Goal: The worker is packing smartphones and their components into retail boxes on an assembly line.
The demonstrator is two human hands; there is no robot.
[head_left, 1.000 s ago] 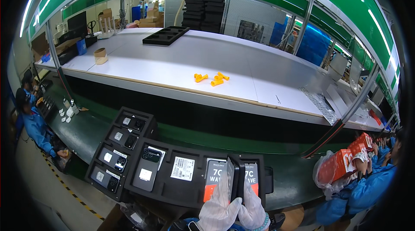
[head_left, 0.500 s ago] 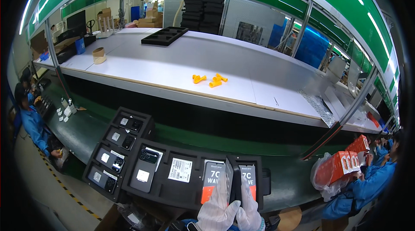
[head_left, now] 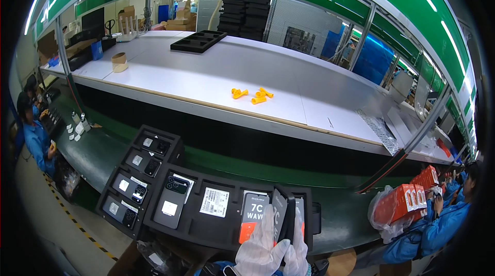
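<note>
My left hand and my right hand, both in white gloves, are close together over the near right of a black tray. Between them stands a smartphone on its edge, a grey and orange printed film beside it, facing left. Whether the film is stuck to it I cannot tell. My fingers point away, pressed along its sides. Another phone with the same print lies in the tray by my left fingers. Further left are a white label sheet and a dark phone, back up.
Another black tray with several phones adjoins on the left. Beyond the green bench, a white shelf carries yellow pieces, a tape roll and an empty tray. Co-workers in blue sit at both sides; orange boxes stand right.
The standing phone has turned, so its printed film now shows facing left and its dark side shows to the right. My right fingers have moved slightly to the right.
</note>
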